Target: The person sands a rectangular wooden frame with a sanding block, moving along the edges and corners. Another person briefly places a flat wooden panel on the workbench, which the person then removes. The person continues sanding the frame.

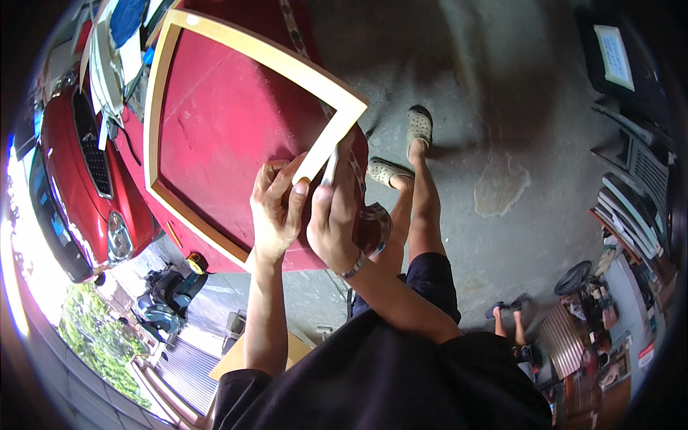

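Note:
A pale wooden frame [269,52] lies tilted over a table covered in red cloth [215,107]. My left hand [276,211] is closed on the near end of its right-hand bar, thumb on the wood. Close beside it, my right hand [333,222] pinches a thin white strip [330,166] against the outer side of that same bar. What the white strip is made of cannot be made out. The hands hide the near right corner of the frame, so how the bars meet there is not visible.
A yellow tape measure [196,262] sits at the table's near left edge. Beyond stand a red car [100,179] and a dark scooter [166,297]. Feet in beige clogs [419,127] are on the concrete floor [473,136]. Panels [623,215] lean at the right.

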Motion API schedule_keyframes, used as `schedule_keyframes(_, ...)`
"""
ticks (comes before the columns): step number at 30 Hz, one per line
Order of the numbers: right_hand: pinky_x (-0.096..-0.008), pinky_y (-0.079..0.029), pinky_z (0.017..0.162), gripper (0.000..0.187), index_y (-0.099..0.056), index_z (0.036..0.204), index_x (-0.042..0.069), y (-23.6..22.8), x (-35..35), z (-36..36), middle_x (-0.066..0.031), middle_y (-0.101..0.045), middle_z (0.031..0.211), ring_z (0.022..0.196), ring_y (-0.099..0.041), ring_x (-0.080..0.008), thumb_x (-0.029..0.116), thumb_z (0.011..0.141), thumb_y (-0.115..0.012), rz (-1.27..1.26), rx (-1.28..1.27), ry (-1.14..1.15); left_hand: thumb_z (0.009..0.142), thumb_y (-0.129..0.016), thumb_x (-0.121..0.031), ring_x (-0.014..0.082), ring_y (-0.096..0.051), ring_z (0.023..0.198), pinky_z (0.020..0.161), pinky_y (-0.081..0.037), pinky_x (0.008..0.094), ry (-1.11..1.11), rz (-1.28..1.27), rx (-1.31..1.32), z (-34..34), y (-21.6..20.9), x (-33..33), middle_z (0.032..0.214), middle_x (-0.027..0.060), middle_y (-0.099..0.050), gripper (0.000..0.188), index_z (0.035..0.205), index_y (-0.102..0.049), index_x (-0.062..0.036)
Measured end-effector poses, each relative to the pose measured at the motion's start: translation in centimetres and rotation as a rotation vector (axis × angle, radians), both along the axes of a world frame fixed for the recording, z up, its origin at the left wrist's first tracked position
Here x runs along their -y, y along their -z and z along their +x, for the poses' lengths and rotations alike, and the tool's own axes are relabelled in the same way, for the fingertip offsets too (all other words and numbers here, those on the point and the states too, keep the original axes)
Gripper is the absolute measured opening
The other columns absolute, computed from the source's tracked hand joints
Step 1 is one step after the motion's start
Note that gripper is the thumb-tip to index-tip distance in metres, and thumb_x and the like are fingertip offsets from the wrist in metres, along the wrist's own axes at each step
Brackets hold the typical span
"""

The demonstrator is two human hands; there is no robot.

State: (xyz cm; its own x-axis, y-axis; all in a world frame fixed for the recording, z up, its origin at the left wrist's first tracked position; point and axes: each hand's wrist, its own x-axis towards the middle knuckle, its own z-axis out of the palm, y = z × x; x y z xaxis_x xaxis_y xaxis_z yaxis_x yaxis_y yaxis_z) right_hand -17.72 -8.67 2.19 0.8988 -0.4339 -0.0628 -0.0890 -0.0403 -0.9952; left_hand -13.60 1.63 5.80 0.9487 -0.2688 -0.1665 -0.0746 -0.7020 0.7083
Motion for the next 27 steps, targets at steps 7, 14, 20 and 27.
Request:
schedule_keyframes(7,-0.0458,-0.036,0.112,0.063,-0.016,0.16,-0.009,1.7,1.5,1.9,-0.0374,-0.039,0.15,0.135,-0.045,-0.047,0.032,0.113,-0.028,0.05,-0.053,0.048,0.097,-0.068,-0.022,0.0278,-0.061,0.091,0.082,-0.049,0.0368,0.0,0.035,-0.006,0.0,-0.1,0.2,0.1,0.0153,-0.064,0.035,0.124,-0.071,-0.0012)
schedule_keyframes(14,-0.034,-0.048,0.09,0.055,-0.063,0.131,-0.003,-0.4,12.7,8.9,-0.0167,-0.07,0.118,0.101,-0.065,-0.0202,0.041,0.112,-0.035,0.189,-0.351,-0.156,0.097,-0.069,-0.031,0.0235,-0.059,0.091,0.081,-0.047,0.0353,-0.019,0.05,-0.061,-0.3,-0.1,-0.2,0.105,0.0149,-0.064,0.042,0.126,-0.069,0.0004)
schedule_keyframes(20,-0.035,-0.045,0.097,0.043,-0.061,0.141,0.005,1.7,17.6,10.0,-0.011,-0.065,0.137,0.099,-0.061,-0.0234,0.03,0.109,-0.046,-0.049,0.149,-0.724,0.09,-0.078,-0.035,0.0119,-0.048,0.066,0.06,-0.039,0.0285,0.014,0.073,0.008,-0.1,0.5,-0.2,0.102,0.0096,-0.062,0.048,0.126,-0.071,-0.0026)
schedule_keyframes(27,-0.0389,-0.041,0.107,0.047,-0.053,0.149,0.001,3.2,20.6,3.4,-0.0116,-0.058,0.148,0.117,-0.056,-0.0297,0.019,0.106,-0.045,0.025,-0.083,-0.738,0.091,-0.078,-0.031,0.0098,-0.046,0.061,0.056,-0.038,0.0273,0.004,0.079,-0.002,-0.1,0.5,-0.4,0.101,0.0092,-0.061,0.044,0.123,-0.072,-0.002)
